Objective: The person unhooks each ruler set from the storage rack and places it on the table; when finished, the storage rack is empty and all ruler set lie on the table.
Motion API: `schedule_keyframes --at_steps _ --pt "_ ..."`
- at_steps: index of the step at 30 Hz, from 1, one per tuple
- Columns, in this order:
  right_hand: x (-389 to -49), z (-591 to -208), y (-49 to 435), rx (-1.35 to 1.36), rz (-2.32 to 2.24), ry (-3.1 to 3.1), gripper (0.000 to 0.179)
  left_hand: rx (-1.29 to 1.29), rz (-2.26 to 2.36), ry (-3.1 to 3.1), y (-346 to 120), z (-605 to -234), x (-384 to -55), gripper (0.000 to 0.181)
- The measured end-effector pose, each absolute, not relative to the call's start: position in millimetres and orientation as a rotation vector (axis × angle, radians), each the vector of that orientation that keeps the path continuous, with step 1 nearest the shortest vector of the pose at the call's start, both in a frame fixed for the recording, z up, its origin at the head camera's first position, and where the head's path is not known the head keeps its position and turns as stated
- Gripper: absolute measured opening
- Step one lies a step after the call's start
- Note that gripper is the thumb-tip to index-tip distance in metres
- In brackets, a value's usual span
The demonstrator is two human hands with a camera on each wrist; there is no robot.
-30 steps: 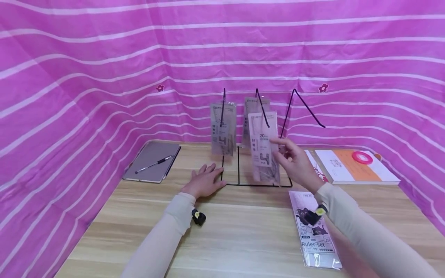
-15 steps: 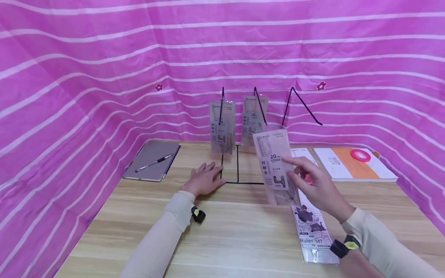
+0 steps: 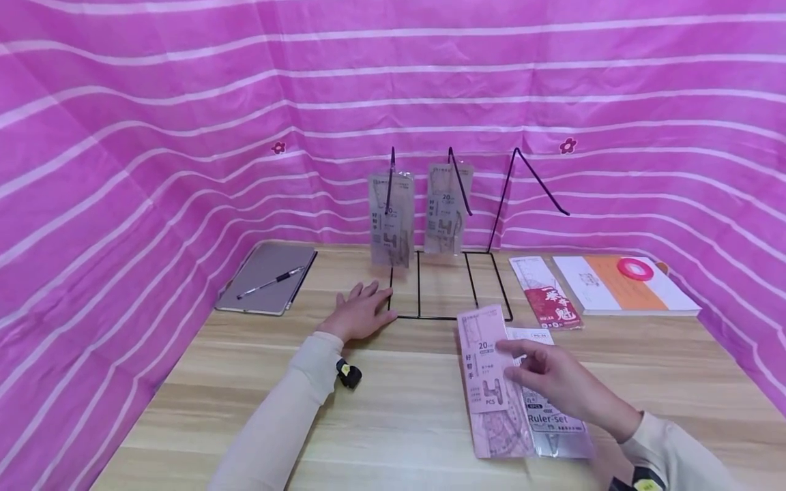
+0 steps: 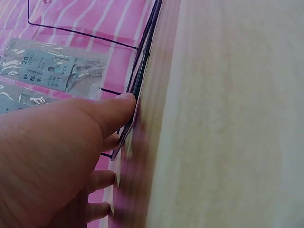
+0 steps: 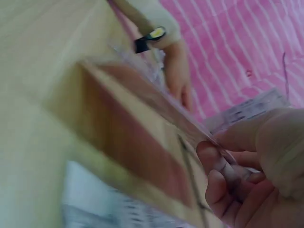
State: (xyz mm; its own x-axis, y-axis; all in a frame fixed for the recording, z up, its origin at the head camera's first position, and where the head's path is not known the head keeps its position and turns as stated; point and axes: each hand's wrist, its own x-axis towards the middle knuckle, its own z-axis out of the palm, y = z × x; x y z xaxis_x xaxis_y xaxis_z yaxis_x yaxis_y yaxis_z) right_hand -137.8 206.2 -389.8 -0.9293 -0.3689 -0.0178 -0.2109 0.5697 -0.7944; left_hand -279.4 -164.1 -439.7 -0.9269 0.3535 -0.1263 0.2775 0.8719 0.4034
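My right hand (image 3: 561, 382) pinches the right edge of a ruler set pack (image 3: 491, 375) between thumb and fingers, low over the table's front part. This clear pack has a card marked "20" and "4 PCS". Under it and the hand lies another pack marked "Ruler-set" (image 3: 555, 426), partly covered. My left hand (image 3: 358, 315) rests with spread fingers on the table, touching the front left corner of a black wire rack (image 3: 442, 317). In the left wrist view its thumb (image 4: 118, 111) lies against the rack's wire. Two similar packs hang from the rack's left hook (image 3: 396, 232) and middle hook (image 3: 451, 235).
The rack's right hook (image 3: 540, 183) sticks out with nothing on it. To the right lie a red and white pack (image 3: 546, 293) and a white and orange book (image 3: 620, 290) bearing a pink tape roll (image 3: 635, 269). A grey notebook (image 3: 260, 273) with a pen (image 3: 270, 282) lies left.
My right hand has drawn the ruler set pack away from the middle hook, down and toward me, to above the "Ruler-set" pack. The left hand has stayed by the rack's corner.
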Motion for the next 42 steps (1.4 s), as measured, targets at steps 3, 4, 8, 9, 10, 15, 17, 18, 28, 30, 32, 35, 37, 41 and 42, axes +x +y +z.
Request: schedule_keyframes --at_steps 3,4,8,9,10,15,17,18,28,30,32,35,37,41,42 --pt "-137 -401 203 -0.453 -1.263 2.608 0.047 0.482 0.569 2.845 -165 -437 -280 0.07" --pt "-138 -404 202 -0.446 -1.251 2.611 0.048 0.479 0.566 2.845 -165 -437 -280 0.07" --pt "-139 -412 197 -0.5 -1.158 2.697 0.045 0.476 0.547 2.852 -165 -437 -281 0.07" --pt "-140 -413 197 -0.522 -1.122 2.728 0.045 0.478 0.545 2.854 -165 -437 -281 0.07" --pt "-140 -414 196 -0.545 -1.082 2.759 0.044 0.48 0.544 2.852 -165 -438 -281 0.07" --pt "-140 -419 194 -0.589 -0.844 2.894 0.043 0.486 0.545 2.843 -164 -437 -282 0.071" --pt "-141 -420 194 -0.588 -0.77 2.929 0.043 0.484 0.549 2.841 -164 -437 -283 0.071" --pt "-142 -421 194 -0.582 -0.744 2.943 0.043 0.484 0.551 2.841 -164 -436 -283 0.071" --pt "-143 -421 193 -0.543 -0.693 3.022 0.029 0.481 0.538 2.828 -164 -437 -284 0.071" --pt "-144 -418 195 -0.523 -0.719 3.045 0.024 0.485 0.538 2.828 -163 -437 -284 0.071" --pt "-147 -416 197 -0.518 -0.759 3.073 0.021 0.487 0.54 2.831 -163 -437 -284 0.071" --pt "-155 -413 202 -0.533 -0.826 3.101 0.018 0.479 0.543 2.832 -163 -436 -284 0.071" --pt "-163 -412 207 -0.551 -0.895 3.095 0.02 0.474 0.549 2.83 -163 -436 -283 0.071" --pt "-188 -406 213 -0.586 -1.056 3.061 0.025 0.475 0.559 2.825 -164 -436 -282 0.071" --pt "-195 -404 213 -0.588 -1.105 3.041 0.026 0.476 0.564 2.826 -165 -437 -281 0.071"
